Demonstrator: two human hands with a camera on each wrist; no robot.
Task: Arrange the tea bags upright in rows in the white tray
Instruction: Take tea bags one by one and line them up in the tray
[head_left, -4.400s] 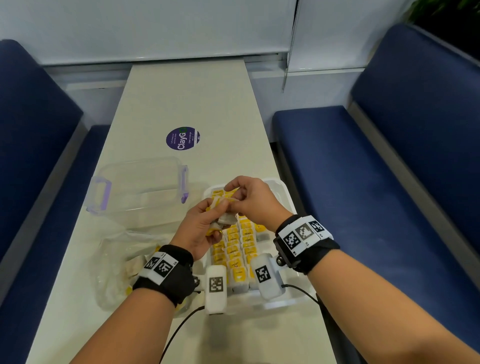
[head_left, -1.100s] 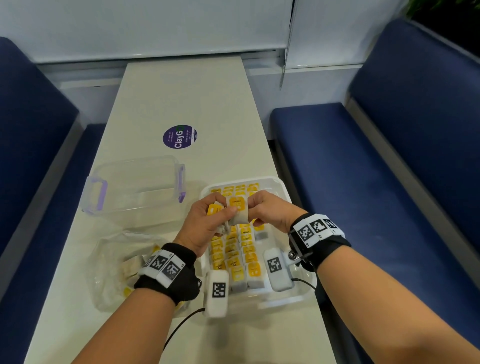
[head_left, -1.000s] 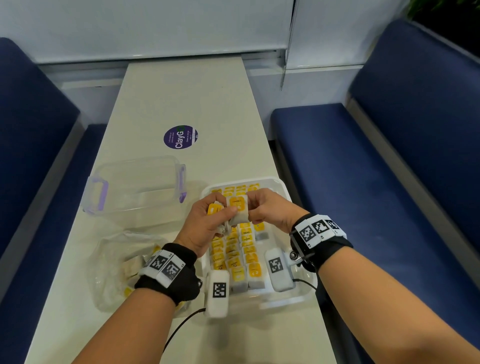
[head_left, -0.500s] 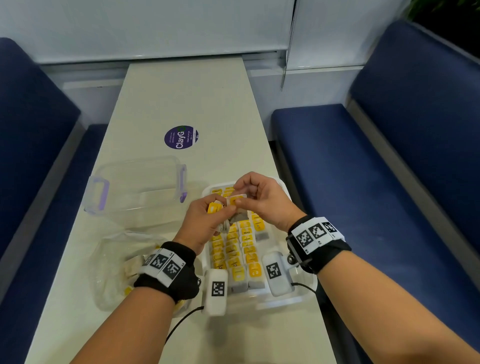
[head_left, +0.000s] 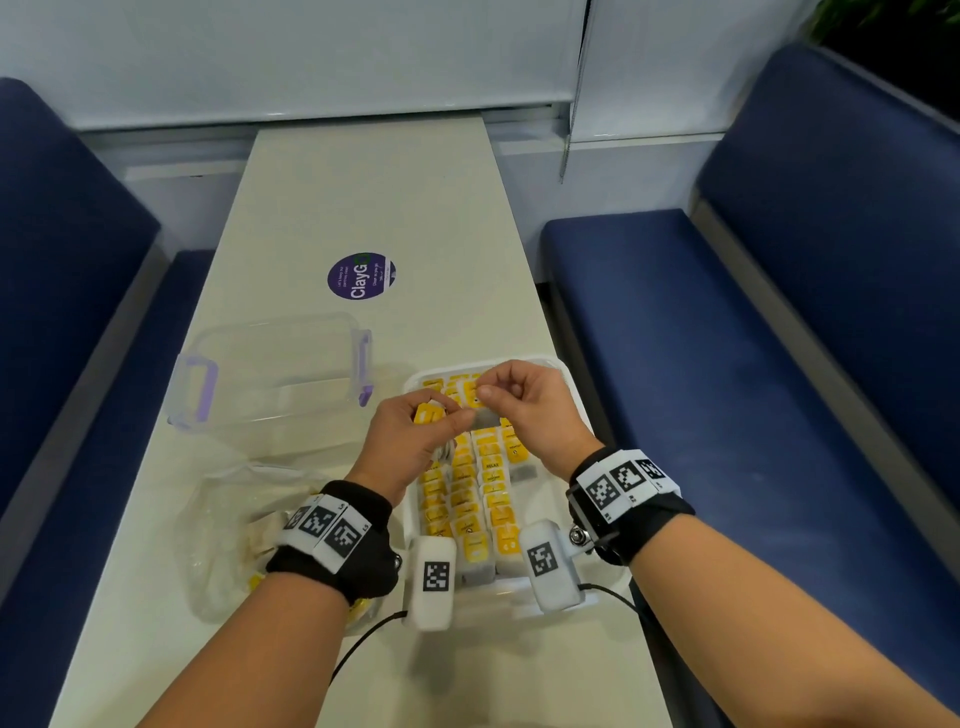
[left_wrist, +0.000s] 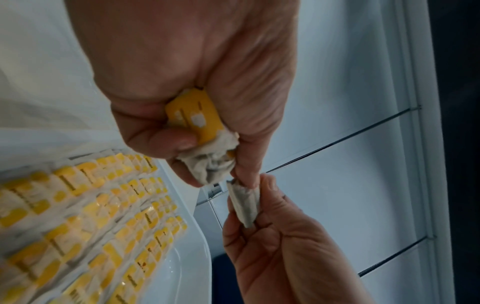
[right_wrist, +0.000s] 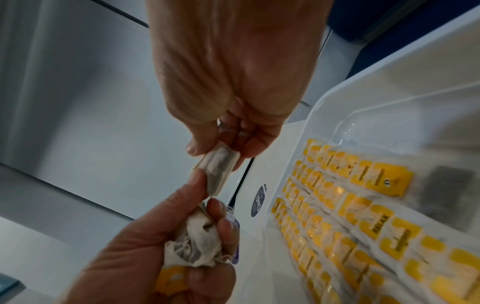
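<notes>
Together, above the white tray (head_left: 575, 395), our left hand (head_left: 410, 441) clutched several tea bags (left_wrist: 210, 164) while our right hand (head_left: 530, 410) pinched one bag (head_left: 485, 418); light, soft, crushable, probably best held by its edges.

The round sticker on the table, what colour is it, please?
Purple with white lettering, clearest in the head view.

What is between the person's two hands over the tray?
A single tea bag, pinched by the right hand and touched by the left hand, clearest in the left wrist view.
</notes>
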